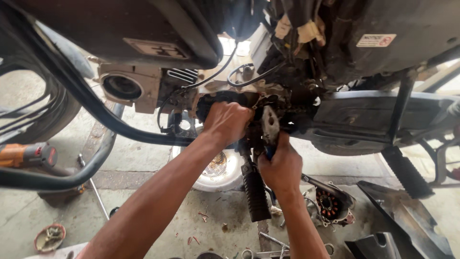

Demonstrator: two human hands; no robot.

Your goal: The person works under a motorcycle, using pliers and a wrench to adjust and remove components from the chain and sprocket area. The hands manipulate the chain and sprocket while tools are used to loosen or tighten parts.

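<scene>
I look down at the underside of a motorcycle engine [282, 103] with its side cover off. My left hand [226, 121] is closed in a fist against the open engine case, beside a dark round opening; what it grips is hidden. My right hand [281, 165] is wrapped around a tool with a blue handle [269, 152], held up against a pale metal plate [270, 124] on the engine. A black ribbed footrest [255, 189] hangs just left of my right hand.
A white bowl [221, 169] with small parts sits on the concrete floor under my arms. A removed cover with copper windings [330, 204] lies at the right. Black plastic panels [407, 220], another footrest [406, 171], an orange power tool [26, 154], a crash-guard tube [81, 172] and loose tools [270, 247] surround me.
</scene>
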